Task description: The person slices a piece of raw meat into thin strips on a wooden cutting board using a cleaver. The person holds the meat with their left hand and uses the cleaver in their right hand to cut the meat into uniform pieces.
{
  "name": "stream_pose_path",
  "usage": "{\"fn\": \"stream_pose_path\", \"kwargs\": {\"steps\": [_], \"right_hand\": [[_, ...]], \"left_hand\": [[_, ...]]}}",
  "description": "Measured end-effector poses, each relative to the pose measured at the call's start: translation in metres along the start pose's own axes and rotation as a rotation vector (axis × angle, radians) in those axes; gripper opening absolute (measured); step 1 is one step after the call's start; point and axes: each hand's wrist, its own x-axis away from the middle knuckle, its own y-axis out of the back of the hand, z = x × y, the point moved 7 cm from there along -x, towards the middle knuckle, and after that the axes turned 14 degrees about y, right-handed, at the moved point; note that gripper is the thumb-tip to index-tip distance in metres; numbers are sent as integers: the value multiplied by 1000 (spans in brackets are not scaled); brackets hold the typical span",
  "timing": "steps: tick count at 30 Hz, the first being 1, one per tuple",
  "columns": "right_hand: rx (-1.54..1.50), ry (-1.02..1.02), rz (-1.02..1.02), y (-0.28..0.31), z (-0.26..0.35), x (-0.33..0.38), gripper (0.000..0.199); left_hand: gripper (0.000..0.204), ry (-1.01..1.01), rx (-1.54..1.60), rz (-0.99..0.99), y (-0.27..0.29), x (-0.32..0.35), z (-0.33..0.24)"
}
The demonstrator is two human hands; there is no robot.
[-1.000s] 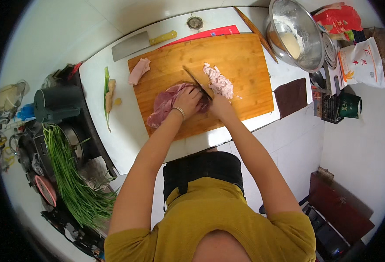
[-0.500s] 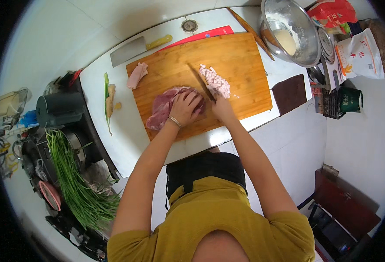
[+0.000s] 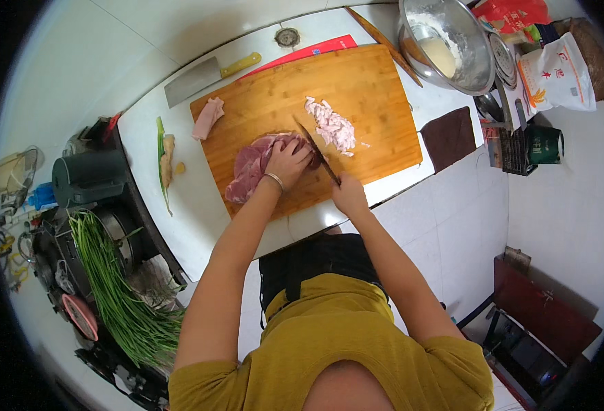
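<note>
A large piece of raw meat lies near the front of the wooden cutting board. My left hand presses on its right end with bent fingers, holding it down. In my right hand is the handle of a kitchen knife; the blade points away and to the left, close along the meat's right edge. Whether the blade touches the meat I cannot tell. Just right of the blade is a pile of pale pink cut strips. A pale slab of meat or fat rests at the board's left edge.
Behind the board lie a cleaver, a red flat packet and a wooden rolling pin. A steel bowl with flour stands far right, near a brown cloth. Ginger and green leeks are at left.
The knife and my right hand have moved nearer to me, bringing the blade from beside the cut strips to the meat's right edge. My left hand stays on the meat.
</note>
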Motion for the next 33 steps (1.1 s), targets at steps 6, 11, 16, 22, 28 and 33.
{"fn": "stream_pose_path", "kwargs": {"steps": [6, 11, 16, 22, 28, 33], "right_hand": [[-1, -57, 49, 0, 3, 5, 24], [-21, 36, 16, -11, 4, -6, 27], [6, 9, 73, -15, 15, -50, 25], [48, 74, 212, -7, 12, -8, 39], [43, 98, 162, -39, -3, -69, 31], [121, -10, 204, -23, -18, -3, 30]], "left_hand": [[20, 44, 48, 37, -4, -2, 0], [19, 55, 87, -14, -3, -2, 0], [18, 71, 90, -15, -5, -4, 1], [17, 64, 98, -50, 4, -4, 0], [22, 101, 81, 63, -8, -3, 0], [18, 103, 40, -25, -3, -3, 2]]}}
